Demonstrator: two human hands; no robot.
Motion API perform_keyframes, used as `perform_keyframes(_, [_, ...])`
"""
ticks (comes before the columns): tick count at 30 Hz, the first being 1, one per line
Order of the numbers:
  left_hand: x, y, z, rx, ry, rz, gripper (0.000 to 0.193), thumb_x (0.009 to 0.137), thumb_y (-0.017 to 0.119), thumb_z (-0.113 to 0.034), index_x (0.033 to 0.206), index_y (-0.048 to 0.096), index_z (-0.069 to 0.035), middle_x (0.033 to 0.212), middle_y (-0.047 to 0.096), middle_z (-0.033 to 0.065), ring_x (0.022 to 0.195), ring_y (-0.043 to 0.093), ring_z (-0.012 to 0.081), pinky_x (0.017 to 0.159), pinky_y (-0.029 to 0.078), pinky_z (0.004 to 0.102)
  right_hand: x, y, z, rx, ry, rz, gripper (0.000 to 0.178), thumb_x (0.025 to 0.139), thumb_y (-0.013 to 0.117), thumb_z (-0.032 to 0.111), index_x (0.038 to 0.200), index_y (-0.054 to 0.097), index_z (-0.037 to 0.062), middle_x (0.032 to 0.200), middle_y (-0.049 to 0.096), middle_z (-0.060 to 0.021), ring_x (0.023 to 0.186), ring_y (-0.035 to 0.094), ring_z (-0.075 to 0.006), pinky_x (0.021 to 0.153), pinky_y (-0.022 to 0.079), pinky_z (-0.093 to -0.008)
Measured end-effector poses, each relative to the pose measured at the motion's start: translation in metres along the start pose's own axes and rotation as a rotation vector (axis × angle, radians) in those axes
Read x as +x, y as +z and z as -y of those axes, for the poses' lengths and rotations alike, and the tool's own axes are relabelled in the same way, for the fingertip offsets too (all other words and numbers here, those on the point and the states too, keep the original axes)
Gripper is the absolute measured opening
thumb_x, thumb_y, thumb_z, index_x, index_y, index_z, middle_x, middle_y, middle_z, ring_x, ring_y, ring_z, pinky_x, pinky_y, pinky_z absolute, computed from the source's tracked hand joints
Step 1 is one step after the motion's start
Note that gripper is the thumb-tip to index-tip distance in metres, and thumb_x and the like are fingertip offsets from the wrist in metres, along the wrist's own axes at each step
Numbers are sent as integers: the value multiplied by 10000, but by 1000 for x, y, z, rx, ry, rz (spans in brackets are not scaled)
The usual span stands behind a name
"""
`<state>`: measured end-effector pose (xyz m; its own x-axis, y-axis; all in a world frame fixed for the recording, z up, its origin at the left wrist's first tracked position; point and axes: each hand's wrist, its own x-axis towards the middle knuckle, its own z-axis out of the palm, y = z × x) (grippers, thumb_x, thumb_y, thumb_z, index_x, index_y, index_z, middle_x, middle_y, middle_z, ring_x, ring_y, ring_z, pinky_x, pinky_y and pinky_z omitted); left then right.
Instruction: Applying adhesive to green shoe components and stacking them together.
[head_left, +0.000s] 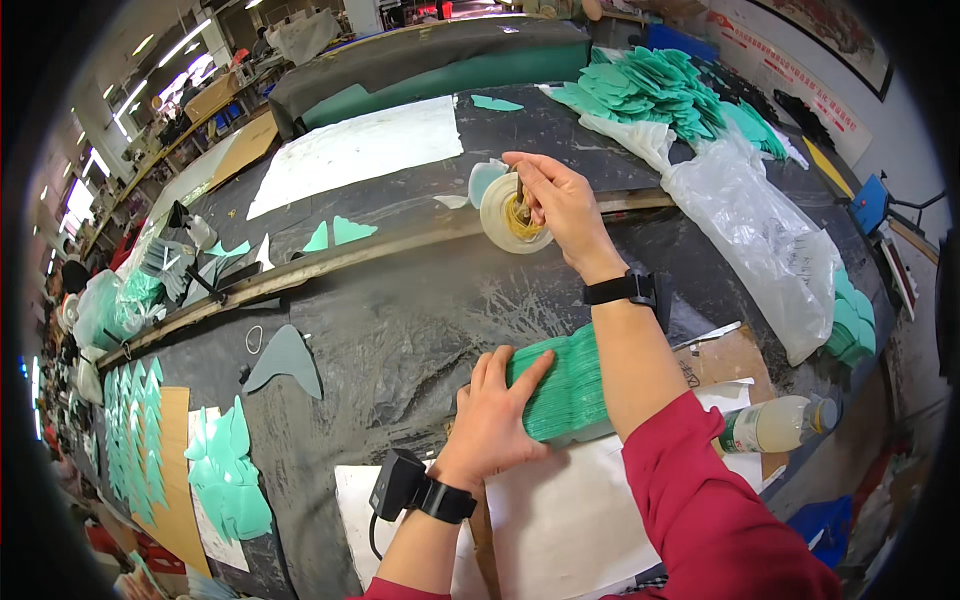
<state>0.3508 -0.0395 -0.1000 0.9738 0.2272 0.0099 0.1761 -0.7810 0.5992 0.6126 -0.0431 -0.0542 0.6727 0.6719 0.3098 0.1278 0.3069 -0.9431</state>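
Note:
My left hand (497, 418) rests at the left end of a thick stack of green cut sheets (565, 385), with the thumb along its near side and the fingers over its top. Farther off, my right hand (568, 205) reaches over a round white dish or roll (497, 222) whose centre holds thin yellow loops like rubber bands (518, 215). Thumb and fingers are pinched together at that centre; whatever lies between them is hidden. Just beyond sits a pale blue round piece (486, 180). Each wrist wears a black strap.
A long bar (370, 245) crosses the dark table. Loose green pieces (230, 470) lie left, near a grey curved piece (285, 362). A green heap (660, 90) and clear plastic bag (770, 240) are at the far right. A bottle (775, 425) lies by my right sleeve.

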Motion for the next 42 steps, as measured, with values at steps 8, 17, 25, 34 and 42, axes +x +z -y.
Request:
perform_keyframes(8, [8, -1, 0, -18, -2, 39, 1130, 494, 897, -266, 1538, 472, -186, 1499, 369, 294, 1409, 354, 481, 1151, 361, 536, -31, -16, 11, -465, -171, -99, 257, 998, 637, 212, 1089, 751, 1, 951, 708, -110, 866, 662, -179, 793, 505, -303])
perform_keyframes(17, [9, 3, 0, -29, -3, 69, 1196, 474, 945, -242, 1559, 442, -229, 1561, 314, 330, 1455, 299, 510, 1186, 337, 543, -255, -82, 210, -746, 18, 420, 191, 922, 718, 87, 1102, 764, 39, 858, 699, -97, 716, 658, -212, 654, 500, -319])
perform_keyframes(25, [13, 5, -3, -85, -11, 66, 1232, 463, 922, -200, 1582, 408, -241, 1615, 235, 291, 1479, 294, 471, 1211, 307, 508, -473, -155, 360, -882, 286, -78, 135, 890, 721, 48, 1008, 773, 9, 860, 702, -80, 708, 651, -190, 635, 483, -304])
perform_keyframes(34, [12, 19, 6, -87, -28, 83, 1296, 423, 897, -158, 1600, 370, -289, 1638, 204, 257, 1484, 300, 445, 1217, 299, 505, -586, -312, 241, -371, 489, -939, 223, 1015, 614, 299, 944, 688, 101, 779, 590, 41, 704, 548, -76, 673, 453, -237])
perform_keyframes(42, [3, 8, -3, -115, -73, 95, 1328, 401, 898, -149, 1609, 361, -280, 1657, 186, 228, 1489, 312, 420, 1210, 316, 493, -621, -261, 394, -933, 967, -726, 169, 917, 677, 178, 858, 733, 30, 778, 653, -11, 654, 603, -92, 570, 475, -265])
